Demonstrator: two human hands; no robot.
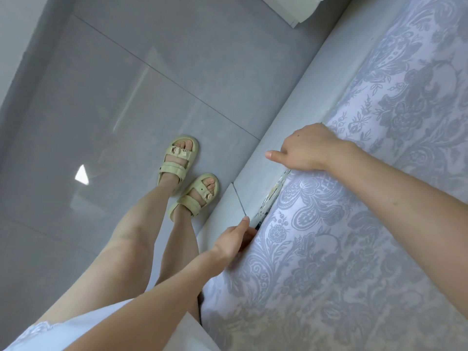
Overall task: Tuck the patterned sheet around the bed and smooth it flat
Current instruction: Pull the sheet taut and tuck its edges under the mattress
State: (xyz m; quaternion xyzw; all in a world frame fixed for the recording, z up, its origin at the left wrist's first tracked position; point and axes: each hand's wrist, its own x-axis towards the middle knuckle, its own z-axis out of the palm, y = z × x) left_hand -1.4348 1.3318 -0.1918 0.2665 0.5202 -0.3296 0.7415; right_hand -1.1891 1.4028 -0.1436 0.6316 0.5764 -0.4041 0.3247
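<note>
The white sheet with a grey floral pattern (pixel 354 236) covers the bed on the right side of the view. Its edge runs along the pale grey bed frame (pixel 291 117). My right hand (pixel 306 150) lies at that edge with its fingers pushed under the fabric and out of sight, thumb pointing left over the frame. My left hand (pixel 234 240) is lower down the same edge, fingers tucked into the gap between mattress and frame, thumb stretched along the frame. A strip of bare mattress seam (pixel 271 196) shows between the two hands.
Grey glossy floor tiles (pixel 126 110) fill the left. My feet in pale green sandals (pixel 177 158) stand close to the bed frame. A white piece of furniture (pixel 296 8) sits at the top beyond the frame.
</note>
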